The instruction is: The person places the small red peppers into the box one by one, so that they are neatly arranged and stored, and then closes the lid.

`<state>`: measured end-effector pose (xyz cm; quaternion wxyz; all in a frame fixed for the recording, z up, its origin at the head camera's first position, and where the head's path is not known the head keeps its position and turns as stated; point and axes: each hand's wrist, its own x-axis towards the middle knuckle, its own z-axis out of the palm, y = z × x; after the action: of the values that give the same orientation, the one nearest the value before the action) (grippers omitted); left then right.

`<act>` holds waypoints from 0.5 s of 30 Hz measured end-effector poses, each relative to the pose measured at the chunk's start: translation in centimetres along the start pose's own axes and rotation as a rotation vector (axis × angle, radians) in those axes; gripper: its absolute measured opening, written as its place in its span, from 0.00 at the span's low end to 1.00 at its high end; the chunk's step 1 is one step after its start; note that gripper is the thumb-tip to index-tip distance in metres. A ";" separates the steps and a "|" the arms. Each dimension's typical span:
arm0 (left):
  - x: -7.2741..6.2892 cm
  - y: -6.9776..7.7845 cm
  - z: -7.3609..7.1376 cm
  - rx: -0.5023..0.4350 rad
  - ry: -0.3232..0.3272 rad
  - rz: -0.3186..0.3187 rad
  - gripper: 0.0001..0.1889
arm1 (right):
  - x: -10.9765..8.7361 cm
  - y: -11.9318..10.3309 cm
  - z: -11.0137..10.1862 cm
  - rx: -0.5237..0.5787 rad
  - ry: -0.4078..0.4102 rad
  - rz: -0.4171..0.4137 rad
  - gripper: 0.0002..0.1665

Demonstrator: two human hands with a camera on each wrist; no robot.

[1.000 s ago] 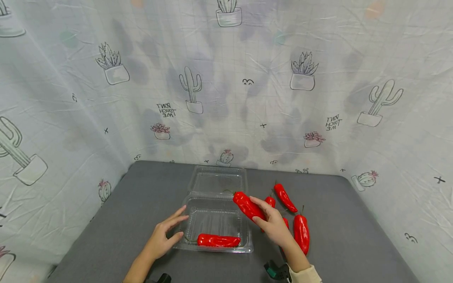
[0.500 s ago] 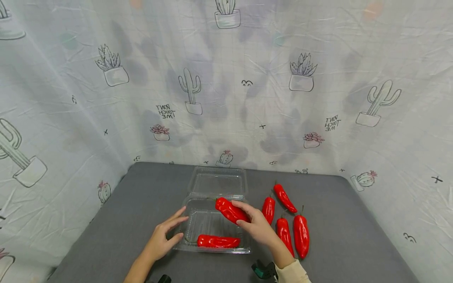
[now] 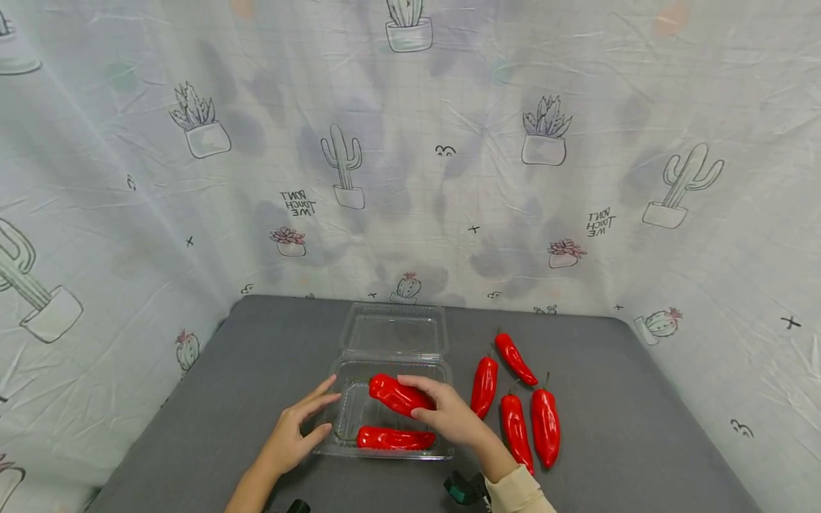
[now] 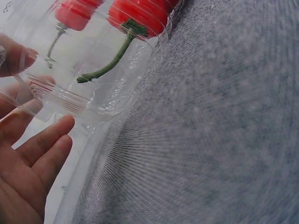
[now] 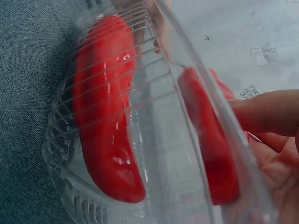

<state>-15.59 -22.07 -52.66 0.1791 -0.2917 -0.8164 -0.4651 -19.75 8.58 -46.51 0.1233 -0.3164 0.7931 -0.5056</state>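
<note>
My right hand (image 3: 452,415) grips a red chili pepper (image 3: 393,394) between thumb and fingers, over the clear plastic clamshell container (image 3: 340,420). In the right wrist view that held pepper (image 5: 210,144) shows through the container's wall. Another red pepper (image 3: 394,438) lies along the container's near side, its green stem (image 4: 110,65) pointing left. My left hand (image 3: 291,434) is at the container's left edge, fingers spread and fairly straight, fingertips right at the rim. The left wrist view shows those fingers (image 4: 51,149) beside the ribbed plastic wall.
Several more red peppers (image 3: 545,427) lie on the grey table (image 3: 609,442) right of the container. The container's lid (image 3: 394,331) is folded back flat behind it. A cloth printed with cacti (image 3: 410,178) hangs around the table's back and sides.
My right hand has carried the pepper left and lower, from beside the container to over its tray. The left hand has stayed at the container's left edge.
</note>
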 end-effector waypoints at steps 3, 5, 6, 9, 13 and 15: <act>0.0 -0.1 0.0 -0.001 -0.004 -0.004 0.23 | 0.1 -0.1 0.2 -0.013 -0.019 0.011 0.30; -0.1 -0.1 0.1 0.001 -0.004 -0.004 0.22 | 0.1 -0.2 0.3 -0.024 -0.037 0.026 0.30; -0.1 -0.2 0.1 0.002 -0.004 -0.003 0.23 | 0.2 -0.2 0.3 -0.029 -0.048 0.037 0.30; -0.1 -0.3 0.1 0.003 -0.002 0.002 0.23 | 0.3 -0.3 0.3 -0.043 -0.081 0.068 0.31; 0.0 -0.4 0.1 0.001 0.002 0.005 0.23 | 0.6 -0.1 0.3 -0.075 -0.109 0.080 0.30; 0.0 -0.4 0.1 0.000 0.002 0.004 0.23 | 0.7 0.0 0.4 -0.093 -0.119 0.081 0.30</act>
<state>-15.80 -22.18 -52.93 0.1809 -0.2927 -0.8157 -0.4650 -20.13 7.87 -46.60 0.1759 -0.3187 0.8192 -0.4432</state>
